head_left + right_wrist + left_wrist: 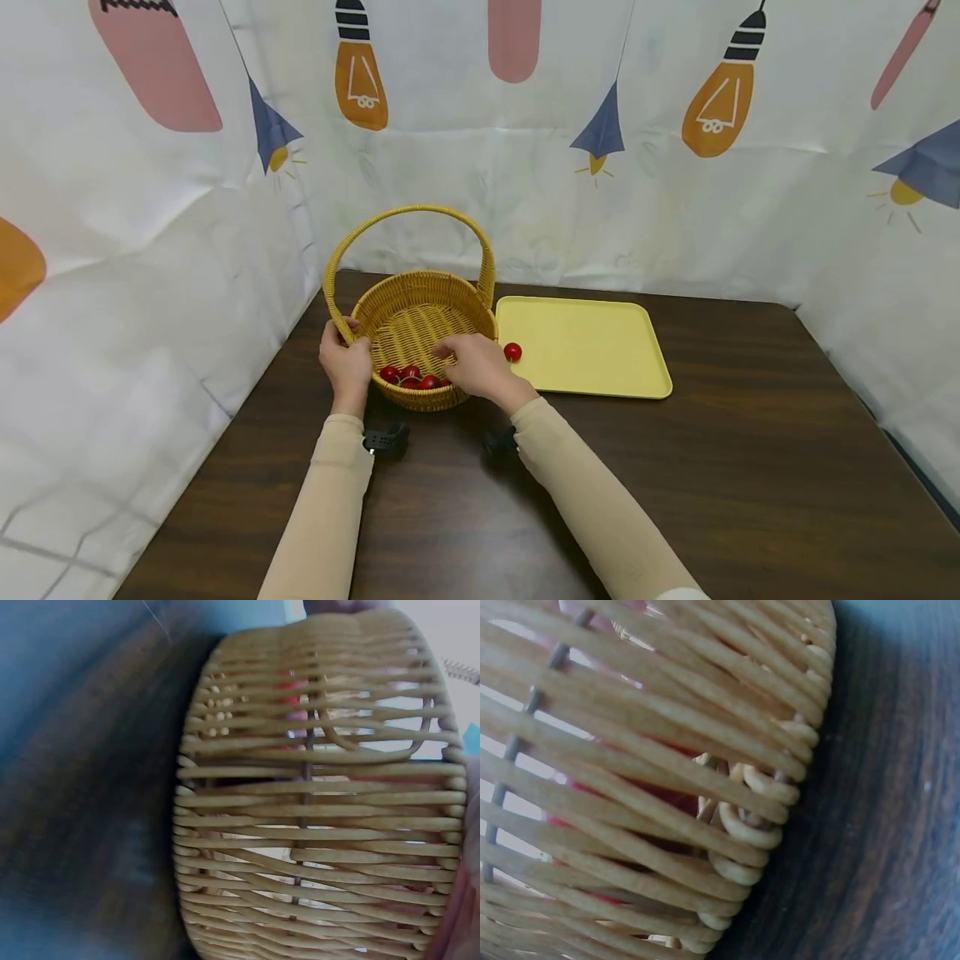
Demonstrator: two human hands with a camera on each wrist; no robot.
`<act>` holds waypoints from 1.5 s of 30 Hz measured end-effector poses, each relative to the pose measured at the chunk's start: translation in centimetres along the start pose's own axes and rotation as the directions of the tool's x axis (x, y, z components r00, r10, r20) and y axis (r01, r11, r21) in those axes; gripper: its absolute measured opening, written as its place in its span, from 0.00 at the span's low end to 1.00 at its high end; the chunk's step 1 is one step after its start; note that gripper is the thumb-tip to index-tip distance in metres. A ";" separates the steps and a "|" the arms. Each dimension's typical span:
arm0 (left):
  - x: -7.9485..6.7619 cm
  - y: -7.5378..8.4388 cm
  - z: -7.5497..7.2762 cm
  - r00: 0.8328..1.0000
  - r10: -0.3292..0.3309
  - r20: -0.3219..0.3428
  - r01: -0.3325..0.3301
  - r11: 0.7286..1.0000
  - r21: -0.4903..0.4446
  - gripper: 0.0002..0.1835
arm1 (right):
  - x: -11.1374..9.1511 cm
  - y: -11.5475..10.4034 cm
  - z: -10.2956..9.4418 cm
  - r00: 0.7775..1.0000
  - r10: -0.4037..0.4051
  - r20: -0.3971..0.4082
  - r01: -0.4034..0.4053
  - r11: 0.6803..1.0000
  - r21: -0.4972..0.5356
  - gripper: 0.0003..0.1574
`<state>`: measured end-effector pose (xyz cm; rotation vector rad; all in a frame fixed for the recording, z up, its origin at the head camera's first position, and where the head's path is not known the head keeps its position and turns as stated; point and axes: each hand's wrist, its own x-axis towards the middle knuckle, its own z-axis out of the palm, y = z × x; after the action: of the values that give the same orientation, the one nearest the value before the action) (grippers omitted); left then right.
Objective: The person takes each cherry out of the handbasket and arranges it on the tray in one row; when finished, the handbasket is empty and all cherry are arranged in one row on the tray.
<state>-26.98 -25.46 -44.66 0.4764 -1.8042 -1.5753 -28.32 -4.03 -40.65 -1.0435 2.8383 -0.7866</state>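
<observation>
A yellow wicker basket [405, 323] with a tall arched handle stands on the table, seen close through its woven side in the left wrist view and the right wrist view. My left hand [347, 365] grips its left rim by the foot of the handle. Several red cherries [411, 372] with stems lie together inside, along the front wall. Over the basket's right front reaches my right hand [480, 367], thumb and fingers apart, and no cherry shows between them. One more cherry [513, 352] sits at the left edge of the yellow tray [588, 346].
The dark wooden table [750, 450] carries the basket and, right beside it, the flat tray. White printed cloth [465, 183] hangs behind and along both sides. A dark wrist strap [386, 439] is on the left wrist.
</observation>
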 end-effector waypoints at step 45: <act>0.0 -0.1 -0.2 0.999 0.031 -0.007 -0.031 0.999 0.015 0.15 | 4.0 -0.1 0.6 0.898 -0.100 0.429 0.108 0.994 0.006 0.12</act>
<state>-26.82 -25.60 -44.77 0.4580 -1.8099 -1.5382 -31.23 -6.81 -40.55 -1.2055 2.4363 -0.4608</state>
